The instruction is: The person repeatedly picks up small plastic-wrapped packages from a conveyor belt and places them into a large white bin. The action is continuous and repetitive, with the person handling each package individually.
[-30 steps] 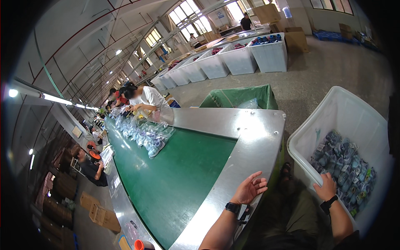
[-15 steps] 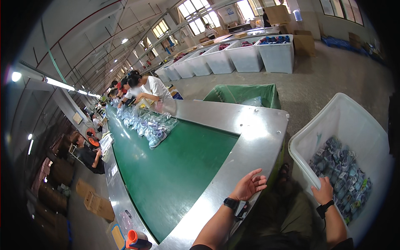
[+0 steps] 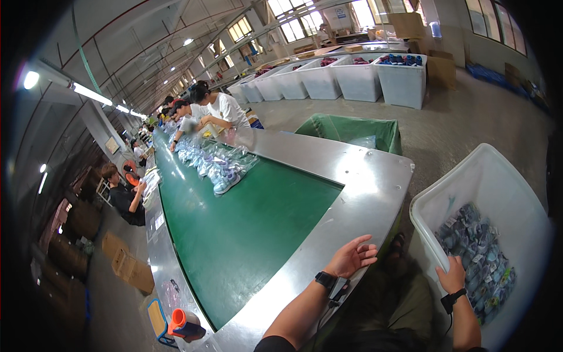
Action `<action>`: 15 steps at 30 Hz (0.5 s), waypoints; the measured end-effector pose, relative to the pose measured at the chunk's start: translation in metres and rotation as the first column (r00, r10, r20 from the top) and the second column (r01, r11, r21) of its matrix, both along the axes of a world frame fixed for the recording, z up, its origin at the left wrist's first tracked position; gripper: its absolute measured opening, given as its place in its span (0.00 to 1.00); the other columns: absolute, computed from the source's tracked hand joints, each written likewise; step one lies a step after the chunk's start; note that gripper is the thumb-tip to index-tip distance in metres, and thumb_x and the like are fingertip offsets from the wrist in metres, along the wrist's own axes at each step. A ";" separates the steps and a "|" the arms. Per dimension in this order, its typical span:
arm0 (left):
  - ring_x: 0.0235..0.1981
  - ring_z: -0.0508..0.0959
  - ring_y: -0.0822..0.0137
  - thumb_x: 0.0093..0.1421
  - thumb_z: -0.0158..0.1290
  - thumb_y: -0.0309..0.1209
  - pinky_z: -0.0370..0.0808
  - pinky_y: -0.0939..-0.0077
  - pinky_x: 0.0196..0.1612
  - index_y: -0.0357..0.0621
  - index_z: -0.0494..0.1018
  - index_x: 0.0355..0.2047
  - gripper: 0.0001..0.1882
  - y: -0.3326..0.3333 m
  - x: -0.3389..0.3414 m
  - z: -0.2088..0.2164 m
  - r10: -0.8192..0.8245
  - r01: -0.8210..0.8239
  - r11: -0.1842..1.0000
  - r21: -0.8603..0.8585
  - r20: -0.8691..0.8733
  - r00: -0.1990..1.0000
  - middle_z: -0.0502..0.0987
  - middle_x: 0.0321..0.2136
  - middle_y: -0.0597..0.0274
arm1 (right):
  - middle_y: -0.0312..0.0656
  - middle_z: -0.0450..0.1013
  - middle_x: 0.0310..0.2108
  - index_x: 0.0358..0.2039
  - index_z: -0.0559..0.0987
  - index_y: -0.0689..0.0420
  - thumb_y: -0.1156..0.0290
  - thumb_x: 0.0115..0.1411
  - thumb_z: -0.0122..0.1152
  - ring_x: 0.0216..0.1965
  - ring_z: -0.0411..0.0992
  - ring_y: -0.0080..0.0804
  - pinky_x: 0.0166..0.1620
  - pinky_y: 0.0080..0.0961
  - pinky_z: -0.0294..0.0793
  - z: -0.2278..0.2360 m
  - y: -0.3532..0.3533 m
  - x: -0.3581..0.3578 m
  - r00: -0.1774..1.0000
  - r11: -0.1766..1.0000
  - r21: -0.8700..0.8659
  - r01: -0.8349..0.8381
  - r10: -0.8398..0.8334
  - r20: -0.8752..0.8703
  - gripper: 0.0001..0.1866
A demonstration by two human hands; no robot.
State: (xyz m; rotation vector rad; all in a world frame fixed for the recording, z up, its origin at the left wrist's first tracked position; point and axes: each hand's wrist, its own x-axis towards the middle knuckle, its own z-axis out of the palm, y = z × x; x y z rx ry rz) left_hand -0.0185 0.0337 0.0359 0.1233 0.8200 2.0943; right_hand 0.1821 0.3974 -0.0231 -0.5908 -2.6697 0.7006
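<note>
While the right hand (image 3: 451, 274) has its fingers clamped over the left rim of the white bin (image 3: 498, 182), bluish shoes (image 3: 478, 258) piled up inside, the left hand (image 3: 353, 257) is just kinda palm-up at the near right edge of the conveyor (image 3: 252, 234), fingers half curled, pretty loose and free

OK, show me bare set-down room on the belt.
The green belt is bare at its near end, between the bagged shoes and the metal frame beside your left hand. Farther along, those shoes crowd its right side.
</note>
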 end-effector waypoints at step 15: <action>0.48 0.79 0.53 0.67 0.55 0.47 0.79 0.49 0.50 0.44 0.68 0.62 0.29 -0.291 -0.064 0.227 0.126 -0.459 0.590 -0.664 -0.486 0.865 0.78 0.47 0.53 | 0.44 0.77 0.43 0.55 0.77 0.63 0.67 0.60 0.67 0.43 0.76 0.33 0.49 0.29 0.76 0.262 -0.038 -0.114 0.683 0.632 -0.375 -0.678 0.731 -0.003 0.24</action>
